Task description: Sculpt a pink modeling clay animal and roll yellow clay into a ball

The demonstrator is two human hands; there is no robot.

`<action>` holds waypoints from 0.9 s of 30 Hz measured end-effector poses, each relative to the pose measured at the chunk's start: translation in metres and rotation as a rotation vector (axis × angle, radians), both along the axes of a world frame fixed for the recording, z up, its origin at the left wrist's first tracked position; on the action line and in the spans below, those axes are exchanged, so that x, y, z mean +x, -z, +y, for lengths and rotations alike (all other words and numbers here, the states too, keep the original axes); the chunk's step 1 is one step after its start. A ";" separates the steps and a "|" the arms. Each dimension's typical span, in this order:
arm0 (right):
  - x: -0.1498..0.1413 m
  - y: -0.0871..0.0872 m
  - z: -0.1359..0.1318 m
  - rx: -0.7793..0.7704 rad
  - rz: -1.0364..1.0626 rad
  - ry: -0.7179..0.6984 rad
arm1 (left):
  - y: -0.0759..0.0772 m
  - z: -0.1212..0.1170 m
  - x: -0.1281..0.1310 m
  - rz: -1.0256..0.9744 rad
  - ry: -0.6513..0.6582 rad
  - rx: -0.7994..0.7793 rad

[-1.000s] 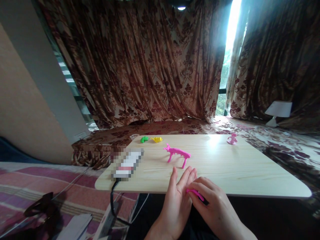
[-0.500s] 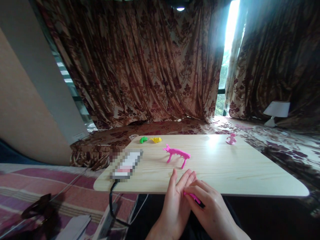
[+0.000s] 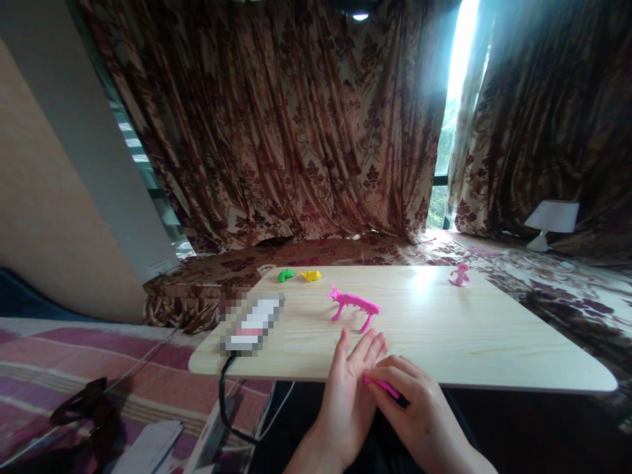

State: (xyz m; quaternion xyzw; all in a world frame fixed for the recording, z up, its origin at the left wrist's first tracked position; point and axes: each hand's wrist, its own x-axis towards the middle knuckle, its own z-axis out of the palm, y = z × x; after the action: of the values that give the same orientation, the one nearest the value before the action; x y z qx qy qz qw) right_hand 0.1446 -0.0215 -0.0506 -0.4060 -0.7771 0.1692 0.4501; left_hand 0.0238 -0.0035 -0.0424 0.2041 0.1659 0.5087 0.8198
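Note:
Near the front edge of the table, my right hand (image 3: 412, 395) pinches a strip of pink modelling clay (image 3: 382, 386) between thumb and fingers, against the palm of my left hand (image 3: 353, 382). That left hand is turned palm up, its thumb raised and its fingers stretched out. Just beyond the fingertips stands a bright pink clay animal figure (image 3: 356, 304) on thin legs, with a spiky head at its left end. Part of the clay strip is hidden by the right fingers.
The pale wooden table (image 3: 494, 349) bears a green clay piece (image 3: 285, 275), a yellow clay piece (image 3: 311, 276) and a pink figure (image 3: 460, 275) along its far side. At left lies a blurred-out device (image 3: 254, 322) with a black cable (image 3: 222, 401). A white lamp (image 3: 550, 220) stands behind.
The whole view has shifted slightly. Both hands keep nearly the same pose, and a little more of the pink clay strip shows under the right fingers.

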 end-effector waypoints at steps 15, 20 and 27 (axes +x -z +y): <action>-0.001 -0.003 0.000 0.057 -0.078 0.022 | 0.007 -0.004 0.005 -0.009 -0.005 -0.081; -0.002 -0.002 0.000 0.060 -0.084 0.019 | 0.007 -0.006 0.004 -0.047 0.002 -0.089; -0.003 -0.005 -0.002 0.079 -0.063 0.019 | 0.005 -0.005 0.003 -0.058 -0.007 -0.076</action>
State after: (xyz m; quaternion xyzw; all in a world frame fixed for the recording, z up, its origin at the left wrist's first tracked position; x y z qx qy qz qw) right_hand 0.1414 -0.0233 -0.0456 -0.4002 -0.7932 0.1213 0.4427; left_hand 0.0271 -0.0089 -0.0472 0.1575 0.1619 0.5105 0.8297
